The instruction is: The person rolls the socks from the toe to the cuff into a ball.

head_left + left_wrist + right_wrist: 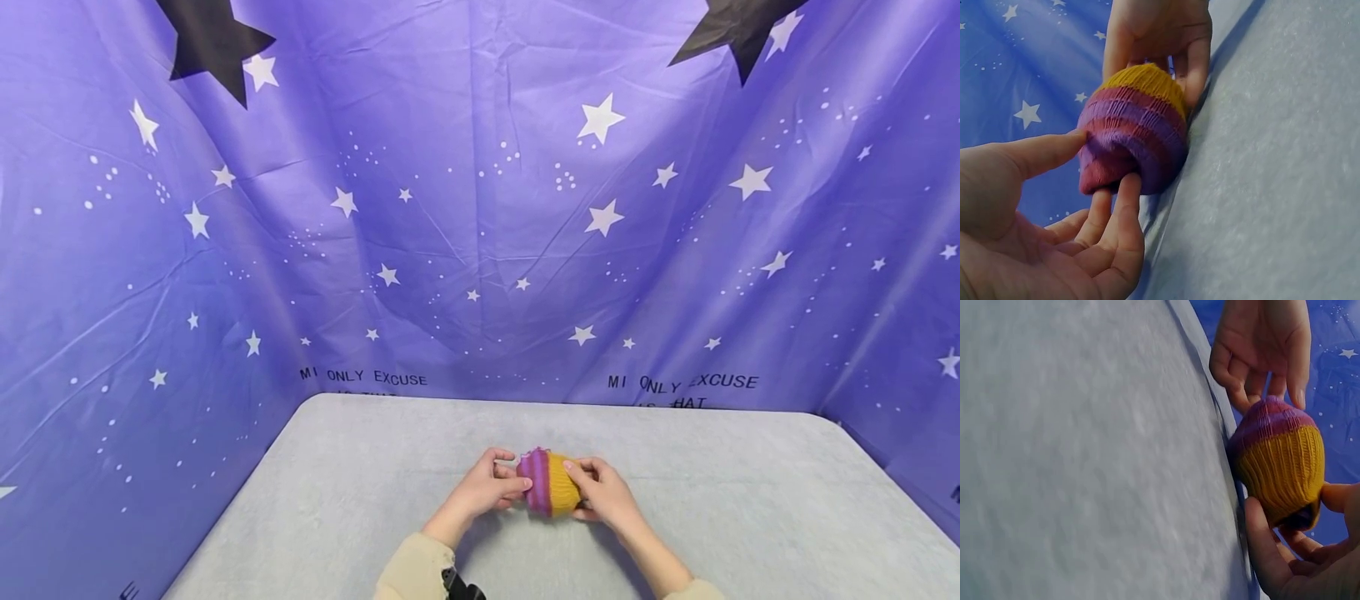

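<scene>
A small striped knitted bundle (pixel 543 482), which looks like a rolled-up sock, is held between both hands above the table. One end is ribbed yellow; the other has purple and pink bands. My left hand (pixel 487 486) pinches the purple end, thumb on its outer side and fingertips at a fold (pixel 1113 159). On the yellow end, my right hand (pixel 602 492) has its thumb on one side and fingers on the other. The right wrist view shows a dark opening (pixel 1300 517) in the yellow end. What lies inside the bundle is hidden.
A pale grey table (pixel 337 467) with rounded far corners lies under the hands. Purple-blue cloth (pixel 480 208) printed with stars and lettering hangs behind it and along both sides. A black strap (pixel 461 586) shows at the left sleeve.
</scene>
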The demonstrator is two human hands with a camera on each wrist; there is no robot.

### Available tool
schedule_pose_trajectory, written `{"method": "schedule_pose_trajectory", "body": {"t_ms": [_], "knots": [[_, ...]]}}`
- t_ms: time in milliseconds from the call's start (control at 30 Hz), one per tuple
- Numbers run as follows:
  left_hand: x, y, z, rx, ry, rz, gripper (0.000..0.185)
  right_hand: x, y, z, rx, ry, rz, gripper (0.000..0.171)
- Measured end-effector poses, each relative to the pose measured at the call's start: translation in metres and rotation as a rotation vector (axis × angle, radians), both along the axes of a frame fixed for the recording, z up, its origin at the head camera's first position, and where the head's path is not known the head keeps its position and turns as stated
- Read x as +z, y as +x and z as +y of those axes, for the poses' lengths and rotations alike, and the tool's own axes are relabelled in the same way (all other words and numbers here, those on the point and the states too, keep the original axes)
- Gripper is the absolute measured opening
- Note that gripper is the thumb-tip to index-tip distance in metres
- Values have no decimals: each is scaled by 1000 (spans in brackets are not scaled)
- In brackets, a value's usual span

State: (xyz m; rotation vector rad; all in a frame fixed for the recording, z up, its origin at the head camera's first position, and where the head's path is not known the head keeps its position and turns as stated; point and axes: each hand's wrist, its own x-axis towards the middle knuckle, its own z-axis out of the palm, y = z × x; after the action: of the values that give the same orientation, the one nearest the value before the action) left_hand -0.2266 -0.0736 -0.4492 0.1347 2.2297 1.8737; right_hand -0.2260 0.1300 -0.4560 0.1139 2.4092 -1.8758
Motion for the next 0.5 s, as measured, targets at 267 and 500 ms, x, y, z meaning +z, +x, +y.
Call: {"method": "schedule_pose_trajectory", "body": {"t_ms": [267,500], "knots": [[-2,-3,-8,-10,-4,10,49,4,-1,14,35,18,-10,40],[-3,-3,-14,8,1,-7,48,5,-2,26,56,9,-41,38]]}}
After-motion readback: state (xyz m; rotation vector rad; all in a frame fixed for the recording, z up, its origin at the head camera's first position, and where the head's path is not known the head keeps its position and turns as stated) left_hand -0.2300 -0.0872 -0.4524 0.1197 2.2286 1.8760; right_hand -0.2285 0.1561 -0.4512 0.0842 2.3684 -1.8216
